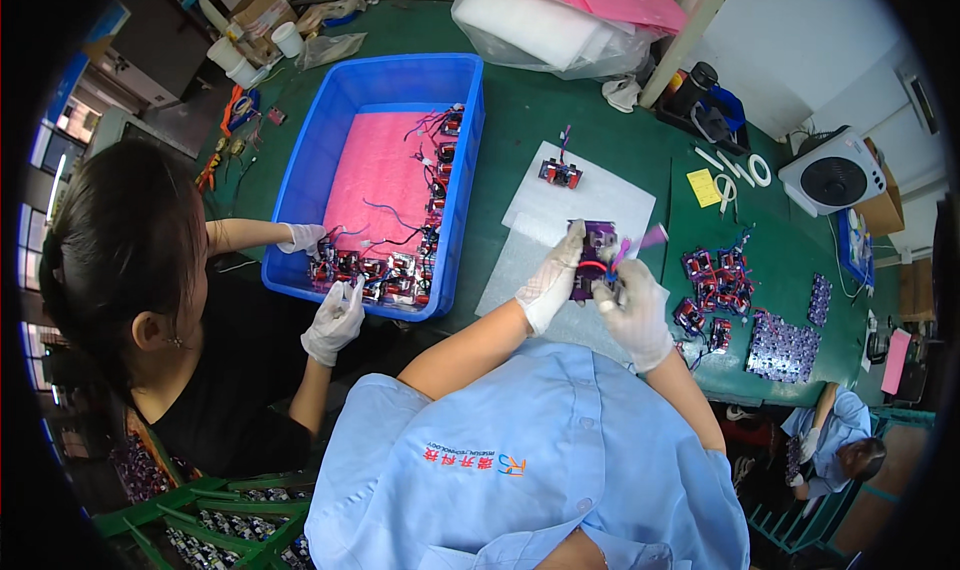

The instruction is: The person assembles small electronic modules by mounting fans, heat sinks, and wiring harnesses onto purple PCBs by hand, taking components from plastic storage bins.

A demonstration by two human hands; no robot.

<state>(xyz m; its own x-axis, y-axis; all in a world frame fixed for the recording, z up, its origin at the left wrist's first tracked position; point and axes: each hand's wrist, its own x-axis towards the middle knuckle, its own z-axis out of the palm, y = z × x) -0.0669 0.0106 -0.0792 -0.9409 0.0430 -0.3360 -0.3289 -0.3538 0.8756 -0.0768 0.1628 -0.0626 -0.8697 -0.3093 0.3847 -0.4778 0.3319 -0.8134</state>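
Observation:
My left hand (553, 282), in a white glove, grips the left edge of a purple circuit board (600, 234) above the white foam sheets. Gloved as well, my right hand (637, 315) is closed at the board's right side, its fingers on the board's wires (619, 256); a pink-violet lead sticks out past them. Part of the board is hidden behind my fingers. Farther off, a finished-looking board with red and black parts (561, 173) lies on the white foam sheet (632, 202), one wire pointing away from me.
To the left stands a blue bin (463, 180) with wired boards along its sides; a co-worker's gloved hands (336, 322) work in it. At right lie a pile of wired boards (718, 280), bare purple boards (783, 347), tape rolls (759, 170) and a fan heater (835, 178).

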